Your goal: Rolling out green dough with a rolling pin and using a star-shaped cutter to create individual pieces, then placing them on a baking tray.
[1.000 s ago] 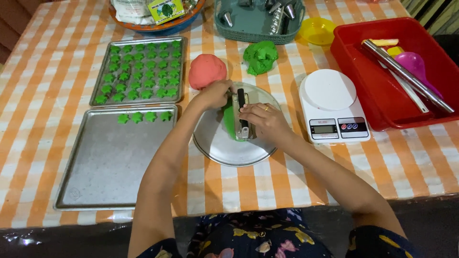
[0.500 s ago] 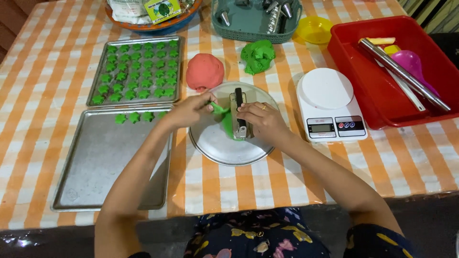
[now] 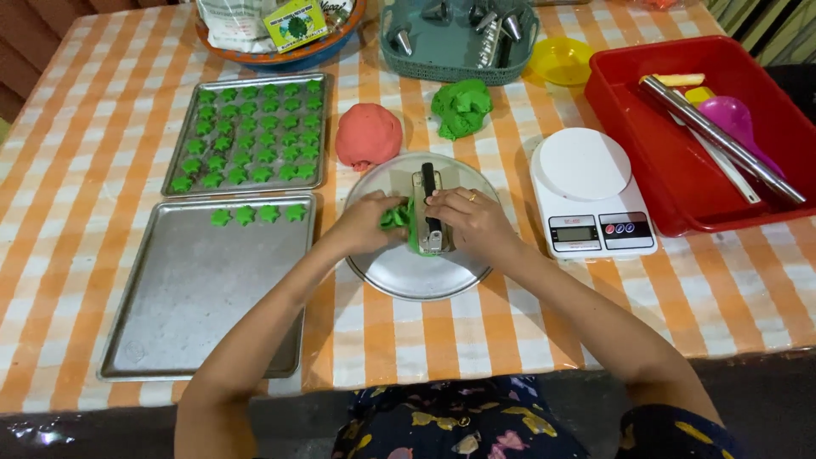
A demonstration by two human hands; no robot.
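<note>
Both hands point(image 3: 425, 223) hide green dough point(image 3: 396, 217).

Bright, even overhead light, soft shadows, mild glare on the metal tray point(image 3: 178, 340), sharp focus throughout.

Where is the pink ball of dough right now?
In the head view, the pink dough ball sits on the checked tablecloth just above the round metal plate, between the full baking tray and the green dough lump.
</note>
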